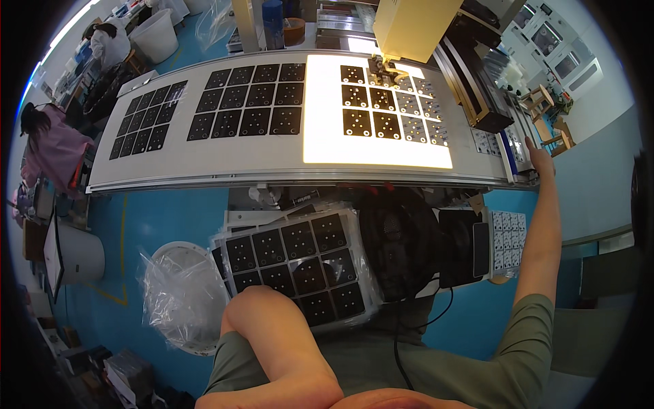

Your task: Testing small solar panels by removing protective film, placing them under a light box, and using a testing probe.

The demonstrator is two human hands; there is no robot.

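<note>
My right arm stretches forward along the right side, and my right hand point(541, 162) is at the right end of the long conveyor table point(238, 160). One finger stretches out along the end; the others are mostly hidden, and I see nothing held. Beside it lies a sheet of small patterned pieces point(488, 141), partly under a dark crossbar point(485, 112). My left arm is bent, its elbow over a plastic-wrapped stack of black card sheets point(300, 269); my left hand is out of the picture. On the belt lie black card sheets point(248, 99) in grids, some on a brightly lit panel point(323, 146).
A yellow machine head point(409, 31) hangs over the lit panel. Below the table are a black bag-like object point(398, 238), a phone-like slab point(481, 249) and a patterned sheet point(508, 238). A plastic-lined bin point(184, 300) stands left. Two people point(58, 146) sit farther left.
</note>
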